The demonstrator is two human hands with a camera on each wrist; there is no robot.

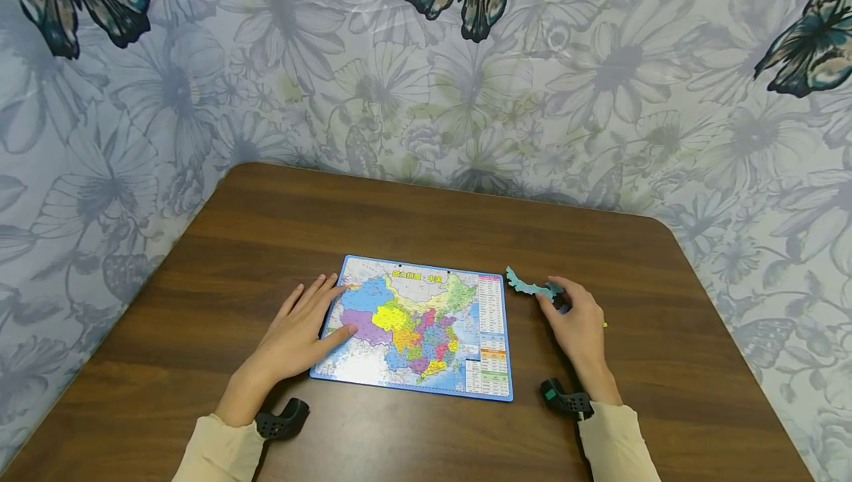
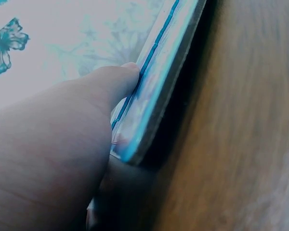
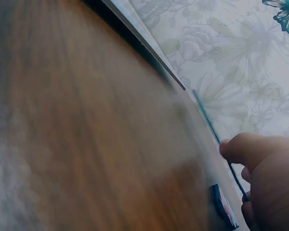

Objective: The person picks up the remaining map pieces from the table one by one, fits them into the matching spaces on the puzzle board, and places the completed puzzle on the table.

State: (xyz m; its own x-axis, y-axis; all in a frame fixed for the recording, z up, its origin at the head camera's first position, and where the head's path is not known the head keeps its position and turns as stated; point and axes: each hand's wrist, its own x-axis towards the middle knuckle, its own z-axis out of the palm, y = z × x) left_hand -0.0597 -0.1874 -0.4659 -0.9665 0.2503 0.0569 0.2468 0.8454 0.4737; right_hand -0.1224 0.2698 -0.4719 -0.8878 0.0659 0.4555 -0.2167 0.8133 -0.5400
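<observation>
A map puzzle board (image 1: pixel 413 386) of coloured pieces lies flat on the table, with a blank pale area across its upper part. My left hand (image 1: pixel 293 341) rests on its left edge, fingers spread and fairly straight; in the left wrist view the thumb (image 2: pixel 120 77) touches the board (image 2: pixel 139 115). To the right of the board, my right hand (image 1: pixel 577 327) pinches a long, curved light-teal puzzle piece (image 1: pixel 526 286) between thumb and fingers. The right wrist view shows this thin piece (image 3: pixel 207 118) edge-on, raised off the table. Part of it is hidden by the fingers.
Beside the right hand, a small yellow bit (image 1: pixel 606 324) shows, mostly hidden. A small dark-edged piece (image 3: pixel 225 208) lies below that hand in the right wrist view. The brown wooden table (image 1: pixel 426 205) meets a flowered wall covering (image 1: pixel 426 97) at its far edge.
</observation>
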